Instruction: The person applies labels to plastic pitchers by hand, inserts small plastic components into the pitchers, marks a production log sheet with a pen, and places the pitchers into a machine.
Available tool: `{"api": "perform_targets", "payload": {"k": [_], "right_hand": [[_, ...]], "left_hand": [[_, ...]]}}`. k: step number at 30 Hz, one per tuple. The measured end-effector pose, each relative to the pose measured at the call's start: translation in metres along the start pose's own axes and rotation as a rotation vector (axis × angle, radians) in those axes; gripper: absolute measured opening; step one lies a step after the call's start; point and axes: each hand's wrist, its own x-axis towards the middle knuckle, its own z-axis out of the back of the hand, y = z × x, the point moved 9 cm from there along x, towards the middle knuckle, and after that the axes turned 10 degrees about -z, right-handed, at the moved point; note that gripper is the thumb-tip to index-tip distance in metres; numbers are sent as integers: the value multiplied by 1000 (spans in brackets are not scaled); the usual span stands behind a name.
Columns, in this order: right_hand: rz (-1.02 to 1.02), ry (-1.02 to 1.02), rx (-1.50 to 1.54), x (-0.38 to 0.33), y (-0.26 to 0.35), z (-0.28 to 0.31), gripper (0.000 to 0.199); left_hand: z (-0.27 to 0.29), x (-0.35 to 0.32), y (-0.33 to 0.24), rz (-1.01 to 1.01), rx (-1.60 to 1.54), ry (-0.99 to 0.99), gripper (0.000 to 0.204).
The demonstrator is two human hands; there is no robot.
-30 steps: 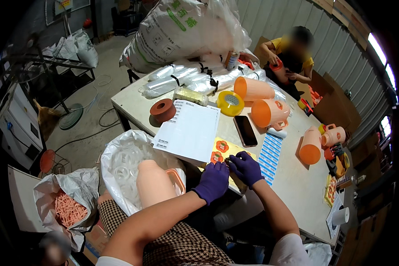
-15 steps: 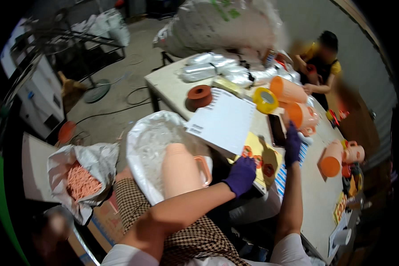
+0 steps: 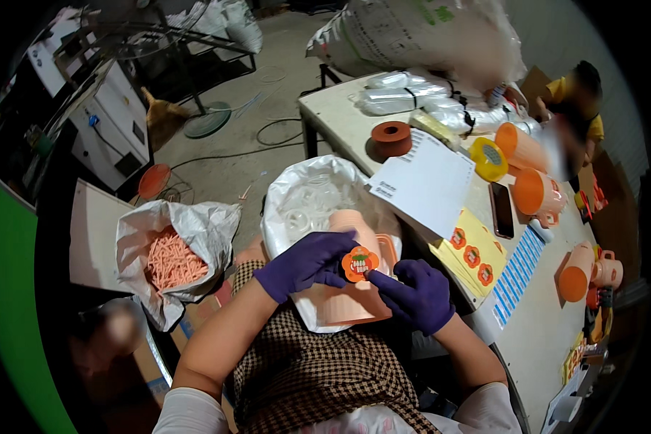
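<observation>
An orange flower-shaped sticker [image 3: 359, 263] is held at its edges between my purple-gloved hands, over a peach plastic jug [image 3: 347, 307]. My left hand [image 3: 307, 266] is closed on the sticker's left side. At its lower right edge, the index fingertip of my right hand [image 3: 419, 293] grips it, the other fingers curled. The jug lies across my lap, its handle [image 3: 388, 253] to the right and its middle hidden by my hands. Whether the sticker touches the jug, I cannot tell. Beside my right hand, a yellow sheet [image 3: 452, 260] with more such stickers lies on the table.
A white sack [image 3: 278, 217] with clear plastic pieces stands under the jug's far end; another sack [image 3: 228, 220] holds peach scraps. On the table [image 3: 340, 119] are papers [image 3: 423, 188], yellow tape [image 3: 489, 159], a phone [image 3: 501, 210] and several peach jugs [image 3: 539, 194]. A co-worker [image 3: 575, 116] is at the far right.
My left hand has left the yellow sheet and come to the jug with a sticker. My right hand has moved left from beside the phone to meet it. The whole view has shifted.
</observation>
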Motion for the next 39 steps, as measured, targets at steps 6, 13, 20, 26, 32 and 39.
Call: {"api": "perform_targets", "payload": {"k": [6,13,20,26,32,39], "right_hand": [[13,131,-72,6,2,-35,55],[-17,239,-125,6,-9,-51,47],[-160,633,-74,-18,-26,-82,38],[-301,762,6,-17,-55,-23,42],[-514,19,-79,93,-140,4,25],[-537,180,-108,87,-136,-31,24]], "left_hand": [[30,9,-33,-502,968,3,22],[38,25,-34,-569,1303,-94,24],[42,23,-15,-505,1666,-198,39],[60,23,-44,-909,1646,-428,44],[167,134,-51,-645,1832,-326,37],[64,28,-68,-740,919,20,32]]}}
